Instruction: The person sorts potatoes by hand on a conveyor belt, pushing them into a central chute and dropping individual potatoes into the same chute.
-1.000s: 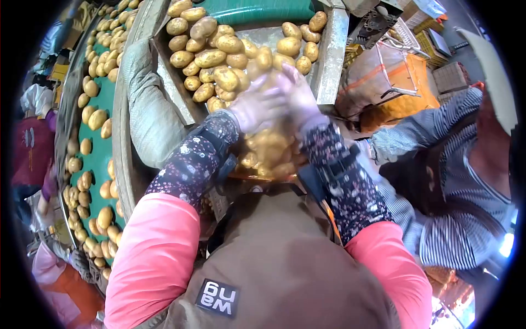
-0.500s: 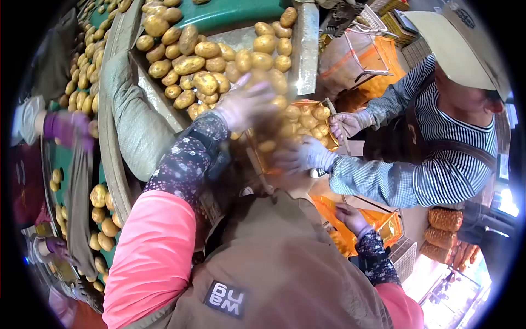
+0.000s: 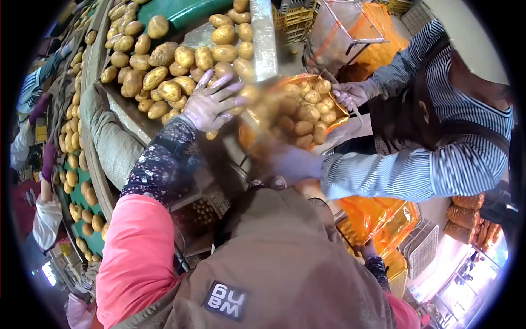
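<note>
My left hand (image 3: 213, 101), in a pale stained glove, is open with its fingers spread at the lower edge of a heap of potatoes (image 3: 167, 90). Blurred potatoes are tumbling past its fingertips into an orange mesh bag (image 3: 338, 118), which holds many potatoes. A co-worker's gloved hand (image 3: 350, 96) grips the bag's rim at the right. The co-worker's other hand (image 3: 290, 163), smeared by motion, is by the bag's near side. Low on the right, my right hand (image 3: 368, 249) is closed on another orange mesh bag (image 3: 378, 216); its fingers are partly hidden.
A metal chute edge (image 3: 264, 44) and a padded grey cloth (image 3: 112, 137) border the potato heap. More potatoes lie on a green belt (image 3: 82, 178) at the left, where other people work. Crates (image 3: 422, 247) and stacked filled bags (image 3: 466, 219) stand at the right.
The view has shifted right. My left hand has its fingers more clearly spread, and more potatoes are tumbling into the co-worker's bag. My right hand is lower beside the other orange bag.
</note>
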